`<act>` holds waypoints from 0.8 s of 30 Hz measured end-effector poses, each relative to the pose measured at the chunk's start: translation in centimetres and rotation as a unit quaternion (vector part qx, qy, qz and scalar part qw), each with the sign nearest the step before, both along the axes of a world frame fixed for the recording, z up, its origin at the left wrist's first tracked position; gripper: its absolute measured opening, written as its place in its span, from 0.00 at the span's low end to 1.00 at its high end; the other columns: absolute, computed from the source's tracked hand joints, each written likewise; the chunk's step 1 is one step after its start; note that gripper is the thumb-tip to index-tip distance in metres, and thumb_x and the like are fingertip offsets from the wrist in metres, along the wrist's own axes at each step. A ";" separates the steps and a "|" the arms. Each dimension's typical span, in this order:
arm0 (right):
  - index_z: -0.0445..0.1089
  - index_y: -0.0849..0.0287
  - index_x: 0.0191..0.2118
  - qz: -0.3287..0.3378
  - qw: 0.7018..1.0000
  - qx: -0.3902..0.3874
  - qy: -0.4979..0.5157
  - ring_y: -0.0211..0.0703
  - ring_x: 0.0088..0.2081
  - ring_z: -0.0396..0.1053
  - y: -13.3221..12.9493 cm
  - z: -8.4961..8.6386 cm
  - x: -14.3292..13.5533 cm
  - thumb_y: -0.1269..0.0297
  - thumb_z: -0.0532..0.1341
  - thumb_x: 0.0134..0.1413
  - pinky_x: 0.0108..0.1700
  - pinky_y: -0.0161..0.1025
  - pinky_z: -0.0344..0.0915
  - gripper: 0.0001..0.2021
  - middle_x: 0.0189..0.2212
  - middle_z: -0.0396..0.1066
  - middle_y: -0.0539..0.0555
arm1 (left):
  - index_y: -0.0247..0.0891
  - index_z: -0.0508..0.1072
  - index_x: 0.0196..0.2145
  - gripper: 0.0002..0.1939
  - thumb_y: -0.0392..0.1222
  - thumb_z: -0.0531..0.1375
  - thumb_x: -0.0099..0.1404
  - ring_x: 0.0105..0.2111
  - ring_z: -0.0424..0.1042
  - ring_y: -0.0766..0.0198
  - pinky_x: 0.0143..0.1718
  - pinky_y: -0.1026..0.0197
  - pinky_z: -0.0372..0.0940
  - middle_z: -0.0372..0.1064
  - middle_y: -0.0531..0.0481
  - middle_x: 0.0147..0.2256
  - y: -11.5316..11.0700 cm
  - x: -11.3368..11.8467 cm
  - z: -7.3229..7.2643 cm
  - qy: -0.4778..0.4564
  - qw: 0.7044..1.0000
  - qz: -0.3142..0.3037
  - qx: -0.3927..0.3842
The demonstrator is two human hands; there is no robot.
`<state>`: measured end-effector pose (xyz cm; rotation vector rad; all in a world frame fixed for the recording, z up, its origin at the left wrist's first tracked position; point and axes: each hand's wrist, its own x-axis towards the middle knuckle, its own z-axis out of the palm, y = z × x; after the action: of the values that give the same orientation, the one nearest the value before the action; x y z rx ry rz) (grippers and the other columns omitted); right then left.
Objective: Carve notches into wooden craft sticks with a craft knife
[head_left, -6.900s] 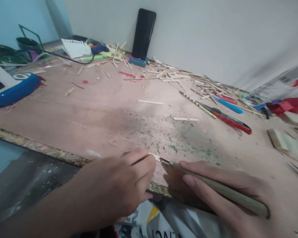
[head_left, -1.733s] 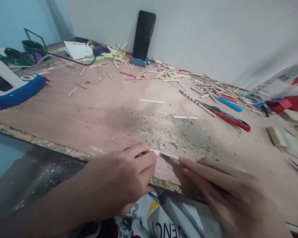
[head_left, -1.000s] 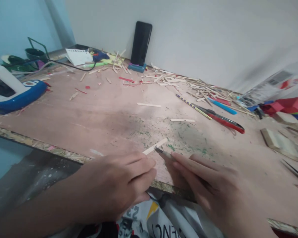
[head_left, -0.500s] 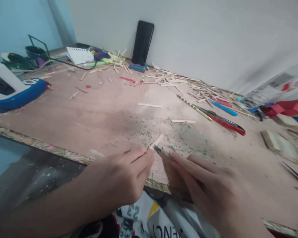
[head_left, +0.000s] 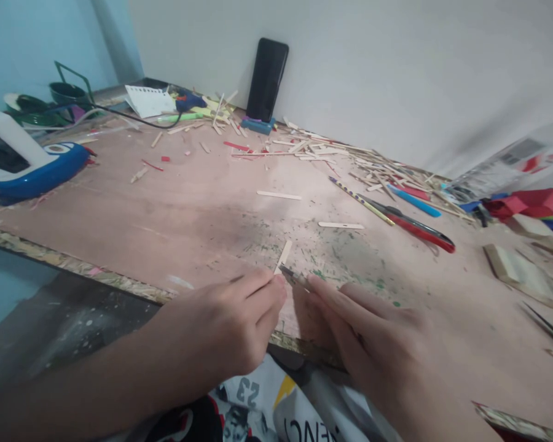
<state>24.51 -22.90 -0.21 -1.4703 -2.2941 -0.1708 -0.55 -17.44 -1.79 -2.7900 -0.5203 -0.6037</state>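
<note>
Near the front edge of the wooden table (head_left: 166,215), my left hand (head_left: 239,316) pinches a pale popsicle stick (head_left: 284,253), whose free end points away from me. My right hand (head_left: 368,334) is closed on a slim craft knife (head_left: 295,277); the fingers hide most of its handle. The dark blade tip touches or lies just beside the stick, close to my left fingertips. Two more loose popsicle sticks, a farther one (head_left: 279,196) and a nearer one (head_left: 341,226), lie flat beyond my hands among green shavings.
A black phone (head_left: 267,80) leans upright in a blue stand. Behind, a heap of wooden sticks (head_left: 322,147) lines the wall. On the right are a patterned pencil (head_left: 362,201), a red-handled tool (head_left: 419,232) and a wood block (head_left: 523,274). A blue-and-white device (head_left: 37,166) stands left.
The popsicle stick has swung to a steeper angle, its free end shifting left. The knife and my right hand have moved slightly left with it.
</note>
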 end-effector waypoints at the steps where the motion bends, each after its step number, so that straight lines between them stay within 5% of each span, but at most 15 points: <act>1: 0.76 0.53 0.61 0.008 1.000 0.001 -0.007 0.34 0.20 0.68 0.0 0.0 0.0 0.70 0.57 0.74 0.20 0.33 0.58 0.18 0.28 0.73 0.47 | 0.19 0.75 0.60 0.20 0.28 0.55 0.74 0.54 0.76 0.50 0.53 0.54 0.73 0.78 0.36 0.54 0.0 0.0 0.0 0.000 1.000 0.002 -0.002; 6: 0.74 0.52 0.63 0.032 0.999 -0.024 -0.001 0.34 0.24 0.71 0.2 0.6 -0.2 0.73 0.55 0.74 0.23 0.33 0.64 0.20 0.33 0.75 0.48 | 0.21 0.78 0.56 0.18 0.28 0.56 0.74 0.53 0.77 0.48 0.50 0.52 0.74 0.79 0.36 0.52 -0.1 0.1 0.0 0.007 1.000 -0.003 -0.011; 15: 0.82 0.51 0.51 -0.061 0.993 -0.026 0.097 0.44 0.34 0.84 0.5 2.3 0.1 0.65 0.64 0.73 0.26 0.34 0.72 0.09 0.38 0.86 0.52 | 0.22 0.77 0.59 0.22 0.34 0.65 0.70 0.53 0.76 0.49 0.54 0.53 0.73 0.78 0.37 0.57 0.0 -0.1 -0.1 0.016 0.999 -0.007 -0.033; 21: 0.83 0.53 0.50 -0.044 0.995 -0.037 0.081 0.44 0.35 0.85 0.1 1.8 0.8 0.68 0.63 0.73 0.25 0.34 0.72 0.10 0.40 0.87 0.53 | 0.24 0.77 0.58 0.32 0.59 0.66 0.73 0.56 0.76 0.50 0.57 0.53 0.73 0.79 0.39 0.57 -0.2 0.1 0.4 -0.023 0.994 0.008 -0.110; 24: 0.83 0.49 0.51 -0.041 0.993 -0.032 0.106 0.42 0.34 0.85 0.0 1.1 1.1 0.68 0.64 0.71 0.27 0.34 0.72 0.11 0.40 0.87 0.50 | 0.31 0.80 0.54 0.25 0.58 0.59 0.80 0.51 0.79 0.54 0.52 0.54 0.75 0.81 0.44 0.52 -0.3 0.2 0.9 -0.061 0.983 0.022 -0.169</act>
<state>25.66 -22.90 0.90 -1.5379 -2.0895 0.0350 -0.38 -17.78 -0.94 -3.0594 -0.7746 -0.7416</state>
